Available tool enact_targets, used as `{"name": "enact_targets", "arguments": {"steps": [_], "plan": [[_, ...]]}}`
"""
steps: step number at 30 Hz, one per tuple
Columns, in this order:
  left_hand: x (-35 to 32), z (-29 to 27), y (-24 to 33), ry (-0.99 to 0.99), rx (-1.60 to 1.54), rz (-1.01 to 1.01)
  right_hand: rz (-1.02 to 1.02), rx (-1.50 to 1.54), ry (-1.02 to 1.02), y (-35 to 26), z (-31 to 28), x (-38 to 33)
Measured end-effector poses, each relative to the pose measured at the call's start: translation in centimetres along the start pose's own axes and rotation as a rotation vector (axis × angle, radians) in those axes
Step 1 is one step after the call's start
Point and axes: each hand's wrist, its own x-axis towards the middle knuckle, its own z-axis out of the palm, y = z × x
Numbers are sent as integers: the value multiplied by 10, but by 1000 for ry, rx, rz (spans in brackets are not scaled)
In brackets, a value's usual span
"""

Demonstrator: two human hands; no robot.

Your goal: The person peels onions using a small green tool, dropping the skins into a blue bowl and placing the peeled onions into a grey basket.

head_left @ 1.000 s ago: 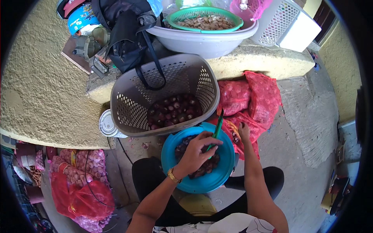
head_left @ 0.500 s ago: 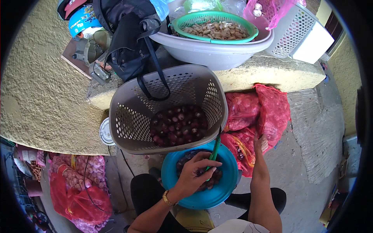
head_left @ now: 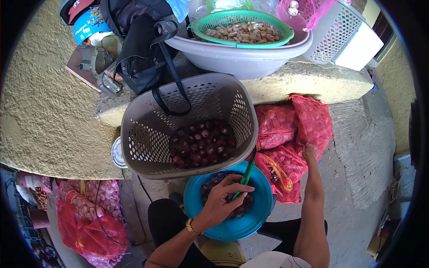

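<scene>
My left hand (head_left: 222,199), with a gold watch at its wrist, holds a green-handled knife (head_left: 246,175) over a blue basin (head_left: 195,223). The knife's dark blade points up and away, near the rim of a crate. Dark red-purple onions (head_left: 213,181) lie in the basin, partly covered by the hand. Stretched out to the right, my right hand (head_left: 309,152) grips the edge of a red mesh sack (head_left: 313,123); its fingertips are partly hidden. Beside it, a lower red mesh sack (head_left: 286,163) with a yellow tie has an opening showing small dark onions.
A grey-brown perforated crate (head_left: 147,105) beyond the basin holds peeled-looking red onions (head_left: 203,143). On the ledge stand a black bag (head_left: 140,58), a pale tub (head_left: 241,64) and a green colander (head_left: 205,39) of garlic cloves. Garlic-filled mesh sacks (head_left: 100,228) lie at left.
My right hand has moved slightly right and up along the red mesh sack, and the sack's edge has shifted with it. My left hand stays over the basin with the knife.
</scene>
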Motion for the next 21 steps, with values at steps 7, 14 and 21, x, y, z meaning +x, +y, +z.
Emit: {"name": "enact_targets", "arguments": {"steps": [7,14,21], "plan": [[-6,1,5,-24,22,11,-244,-100,7,-1,-59,-9],[-12,-3,4,0,56,103,-148,315,263,-38,-117,-64],[-13,-4,4,26,19,23,-186,387,384,-62,-153,-58]]}}
